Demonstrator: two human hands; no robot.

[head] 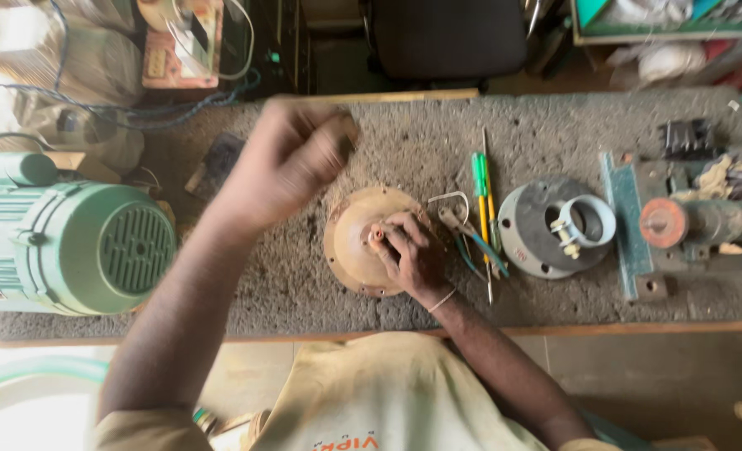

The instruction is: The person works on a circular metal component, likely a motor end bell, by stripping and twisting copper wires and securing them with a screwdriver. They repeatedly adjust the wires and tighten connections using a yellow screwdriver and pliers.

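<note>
rust-brown, dome-shaped motor end cover lies on the rough grey bench, in front of the person's chest. right hand rests on top of it, fingers pinched around something small at its centre hub; what it is i cannot tell. left hand is raised above the bench, blurred, curled into a closed fist around a dark tool i cannot make out. just right of the cover lie pliers and green-and-yellow screwdrivers, then a grey end cover. green electric motor sits at the left.
</note>
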